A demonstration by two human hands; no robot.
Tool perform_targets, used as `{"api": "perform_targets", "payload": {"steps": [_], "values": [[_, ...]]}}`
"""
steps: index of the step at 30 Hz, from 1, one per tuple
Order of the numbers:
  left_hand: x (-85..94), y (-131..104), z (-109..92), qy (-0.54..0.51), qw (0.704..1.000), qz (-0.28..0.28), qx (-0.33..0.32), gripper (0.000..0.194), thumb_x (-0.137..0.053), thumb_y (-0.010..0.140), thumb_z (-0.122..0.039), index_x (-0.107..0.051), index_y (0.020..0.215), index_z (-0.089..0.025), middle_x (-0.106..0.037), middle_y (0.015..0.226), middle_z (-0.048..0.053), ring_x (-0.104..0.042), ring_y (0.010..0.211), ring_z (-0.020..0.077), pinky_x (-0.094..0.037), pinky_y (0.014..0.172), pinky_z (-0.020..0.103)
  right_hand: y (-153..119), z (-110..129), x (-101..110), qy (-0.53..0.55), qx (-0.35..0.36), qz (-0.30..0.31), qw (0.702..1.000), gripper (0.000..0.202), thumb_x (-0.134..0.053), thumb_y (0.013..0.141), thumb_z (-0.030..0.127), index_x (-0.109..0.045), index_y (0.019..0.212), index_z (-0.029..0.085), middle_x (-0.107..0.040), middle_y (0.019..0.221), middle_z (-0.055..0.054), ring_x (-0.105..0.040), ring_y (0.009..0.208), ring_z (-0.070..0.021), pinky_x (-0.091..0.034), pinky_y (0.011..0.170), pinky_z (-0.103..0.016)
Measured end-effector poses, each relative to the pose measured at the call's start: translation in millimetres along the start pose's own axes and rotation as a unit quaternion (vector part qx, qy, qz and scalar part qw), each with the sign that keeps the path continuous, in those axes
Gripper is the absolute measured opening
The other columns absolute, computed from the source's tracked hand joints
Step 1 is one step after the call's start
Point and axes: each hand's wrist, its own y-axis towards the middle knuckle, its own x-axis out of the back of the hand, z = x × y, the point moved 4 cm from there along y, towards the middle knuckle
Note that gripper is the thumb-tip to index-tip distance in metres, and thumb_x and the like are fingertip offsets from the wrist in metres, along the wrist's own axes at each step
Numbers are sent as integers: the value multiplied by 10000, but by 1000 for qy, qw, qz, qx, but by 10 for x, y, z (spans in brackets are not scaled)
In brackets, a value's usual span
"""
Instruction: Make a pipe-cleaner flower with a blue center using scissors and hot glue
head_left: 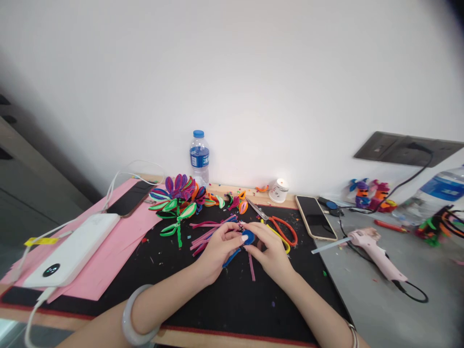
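Between my fingertips sits a small round coil of blue pipe cleaner [248, 237], with a blue end hanging down to the left. My left hand [222, 249] pinches it from one side, thumb on its face. My right hand [268, 249] grips the other side with bent fingers. Loose pink and purple pipe cleaners [203, 241] lie beside and beneath my left hand. Just past my right hand rest orange-handled scissors [279, 229] and a yellow pipe cleaner [284, 243].
Pipe-cleaner flowers [177, 193] lie at the back left, near a water bottle [199, 157]. A white power bank [74, 249] rests on pink paper [119, 261]. To the right are a phone [315, 217], a pink glue gun [377, 253] and a paper cup [278, 191].
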Motion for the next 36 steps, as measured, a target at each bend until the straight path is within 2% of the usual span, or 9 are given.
{"api": "perform_targets", "payload": {"steps": [8, 14, 17, 28, 32, 36], "values": [[12, 8, 26, 20, 1000, -2, 9, 339, -685, 659, -179, -475, 925, -161, -572, 720, -14, -551, 683, 92, -374, 645, 199, 18, 53, 27, -18, 16, -2, 1000, 256, -588, 758, 205, -560, 1013, 214, -531, 1022, -74, -494, 612, -110, -413, 476, -226], [30, 20, 50, 40, 999, -1, 13, 337, -679, 663, -184, -480, 934, -157, -535, 643, -42, -504, 589, 63, -345, 587, 181, 33, 88, 47, -17, 32, 8, 999, 195, -590, 761, 215, -561, 953, 203, -547, 971, -74, -529, 739, -152, -411, 500, -226], [37, 16, 52, 46, 999, -1, 16, 332, -675, 663, -186, -482, 931, -156, -536, 635, -41, -502, 586, 67, -348, 594, 187, 23, 67, 38, -14, 25, 20, 999, 187, -583, 769, 225, -552, 952, 201, -541, 969, -71, -526, 730, -146, -402, 492, -223], [2, -6, 3, 68, 997, 13, 33, 300, -666, 668, -258, -527, 925, -192, -589, 805, 4, -555, 755, 124, -390, 691, 231, 35, 48, 80, 0, -3, 40, 999, 177, -574, 760, 172, -546, 932, 206, -533, 955, -49, -493, 659, -116, -407, 501, -218], [-9, -47, -40, 70, 996, 5, 45, 227, -588, 730, -343, -550, 911, -211, -602, 846, 18, -554, 829, 150, -401, 715, 248, 46, 43, 114, 5, -6, 40, 999, 194, -573, 743, 133, -548, 922, 204, -527, 968, -56, -519, 718, -132, -429, 519, -219], [4, -41, -51, 43, 998, 5, 35, 235, -564, 743, -349, -543, 923, -200, -611, 893, 51, -561, 814, 160, -417, 720, 270, 50, 50, 135, 7, -9, 32, 999, 179, -567, 743, 132, -559, 908, 202, -507, 1010, -68, -529, 747, -141, -440, 525, -223]]}}
